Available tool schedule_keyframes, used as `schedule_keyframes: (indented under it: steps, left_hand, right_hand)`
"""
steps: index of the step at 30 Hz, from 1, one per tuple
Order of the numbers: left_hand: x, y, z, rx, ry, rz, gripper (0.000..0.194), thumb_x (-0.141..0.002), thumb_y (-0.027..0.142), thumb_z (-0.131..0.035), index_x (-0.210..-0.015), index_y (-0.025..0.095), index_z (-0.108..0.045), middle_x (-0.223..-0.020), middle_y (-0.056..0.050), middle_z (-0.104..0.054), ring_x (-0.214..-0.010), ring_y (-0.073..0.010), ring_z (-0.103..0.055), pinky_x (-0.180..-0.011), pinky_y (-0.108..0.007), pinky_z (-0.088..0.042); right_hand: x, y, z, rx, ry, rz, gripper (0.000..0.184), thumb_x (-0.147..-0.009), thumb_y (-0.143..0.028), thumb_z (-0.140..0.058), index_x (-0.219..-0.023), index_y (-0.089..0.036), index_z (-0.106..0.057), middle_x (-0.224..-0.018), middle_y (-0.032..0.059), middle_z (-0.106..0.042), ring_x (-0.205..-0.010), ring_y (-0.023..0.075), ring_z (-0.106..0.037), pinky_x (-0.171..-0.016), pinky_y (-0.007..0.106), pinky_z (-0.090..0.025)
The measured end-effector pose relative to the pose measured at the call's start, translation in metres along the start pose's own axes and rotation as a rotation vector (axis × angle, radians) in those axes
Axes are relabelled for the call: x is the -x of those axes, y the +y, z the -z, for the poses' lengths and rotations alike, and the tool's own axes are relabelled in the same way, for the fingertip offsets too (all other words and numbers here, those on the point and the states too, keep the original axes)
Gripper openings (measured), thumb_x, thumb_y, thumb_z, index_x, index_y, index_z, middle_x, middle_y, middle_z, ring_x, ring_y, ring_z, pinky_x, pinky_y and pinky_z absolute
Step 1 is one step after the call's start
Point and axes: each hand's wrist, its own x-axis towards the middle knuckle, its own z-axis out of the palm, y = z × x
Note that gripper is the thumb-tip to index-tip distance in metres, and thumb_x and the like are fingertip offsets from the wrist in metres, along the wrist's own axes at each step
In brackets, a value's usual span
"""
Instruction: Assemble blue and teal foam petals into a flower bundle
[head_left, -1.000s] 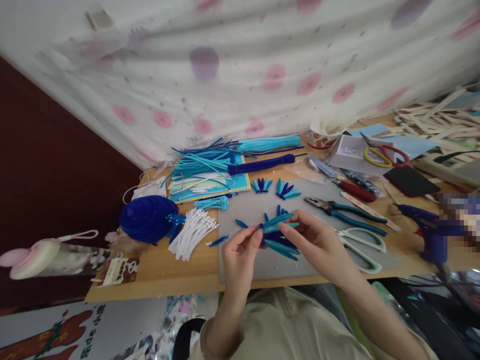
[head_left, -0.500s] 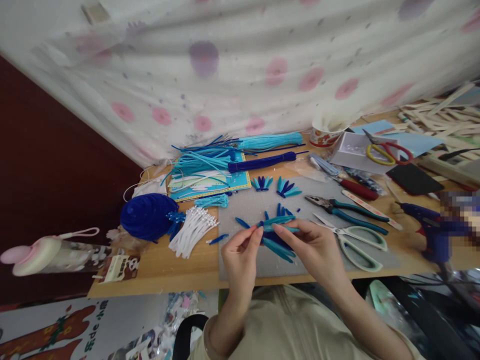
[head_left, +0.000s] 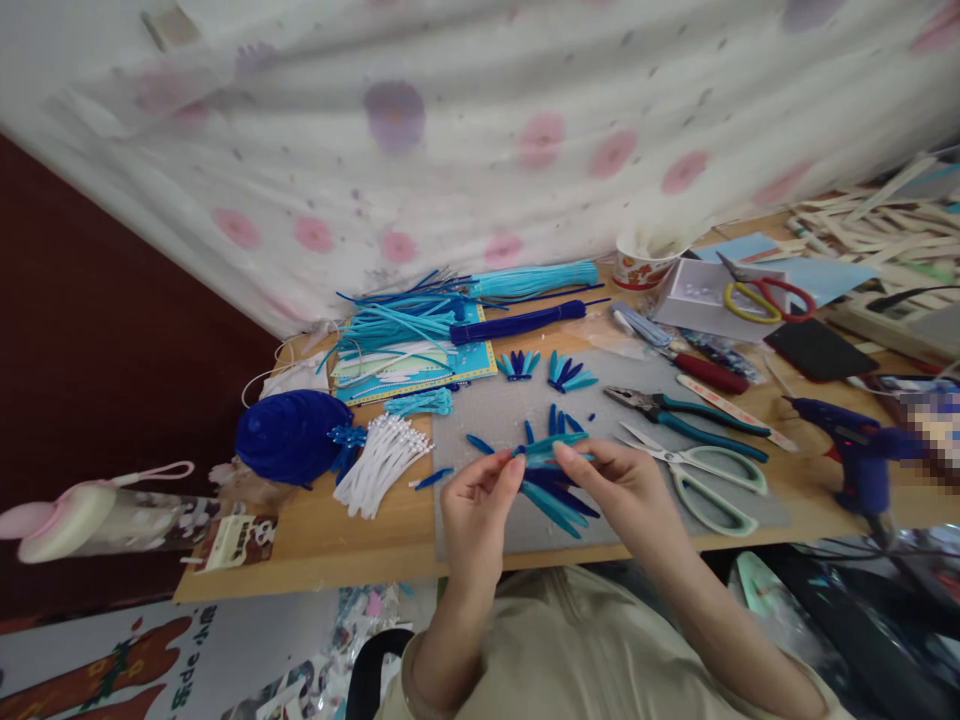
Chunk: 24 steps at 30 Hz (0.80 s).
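Between my two hands is a fan of pipe-cleaner petals [head_left: 556, 500] in teal and dark blue, above the grey mat [head_left: 480, 412]. My left hand [head_left: 481, 512] pinches its gathered left end between thumb and forefinger. With thumb and fingers closed, my right hand [head_left: 628, 492] grips a teal petal on the upper right side. Loose dark blue petals [head_left: 480, 443] lie just behind the hands, partly hidden. Farther back on the mat rest two small blue-and-teal fans, a left one [head_left: 519, 366] and a right one [head_left: 571, 374].
Pliers [head_left: 675, 410] and white-handled scissors [head_left: 709, 475] lie to the right, then a blue glue gun [head_left: 855, 440]. Pipe-cleaner bundles [head_left: 525, 322] lie at the back. A dark blue coil [head_left: 292, 437] and white stems [head_left: 382, 465] lie left. A bottle [head_left: 112, 520] is far left.
My right thumb has shifted slightly right along the teal petal, and the lower petals look more spread. My left hand keeps its pinch. The whole view has shifted a little.
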Motion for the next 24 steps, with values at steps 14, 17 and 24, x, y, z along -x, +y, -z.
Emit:
schedule_keyframes:
  steps: [14,17,24]
  left_hand:
    - [0.002,0.005,0.004,-0.074,-0.084,-0.066,0.025,-0.072,0.034,-0.075,-0.09,0.017,-0.075,-0.083,-0.007,-0.076,-0.076,-0.0162,-0.069,-0.067,-0.023,-0.055]
    - [0.003,0.004,0.003,-0.083,-0.115,-0.045,0.024,-0.073,0.034,-0.075,-0.09,0.017,-0.075,-0.083,-0.007,-0.076,-0.076,-0.0161,-0.069,-0.067,-0.023,-0.054]
    - [-0.005,-0.001,0.004,-0.061,-0.115,-0.033,0.027,-0.072,0.036,-0.075,-0.091,0.016,-0.073,-0.087,-0.007,-0.075,-0.08,-0.0167,-0.069,-0.071,-0.024,-0.054]
  right_hand:
    - [-0.003,0.006,0.019,-0.143,-0.266,-0.048,0.023,-0.071,-0.034,-0.078,-0.085,-0.018,-0.071,-0.082,0.0038,-0.074,-0.065,0.0141,-0.066,-0.061,0.025,-0.055]
    - [-0.003,0.005,0.02,-0.144,-0.259,-0.074,0.022,-0.07,-0.035,-0.078,-0.082,-0.018,-0.071,-0.076,0.0023,-0.073,-0.06,0.0113,-0.063,-0.056,0.021,-0.052]
    - [-0.007,-0.001,0.044,-0.019,-0.209,-0.056,0.036,-0.069,-0.048,-0.076,-0.086,-0.016,-0.071,-0.067,0.0036,-0.071,-0.059,0.0146,-0.064,-0.058,0.027,-0.053]
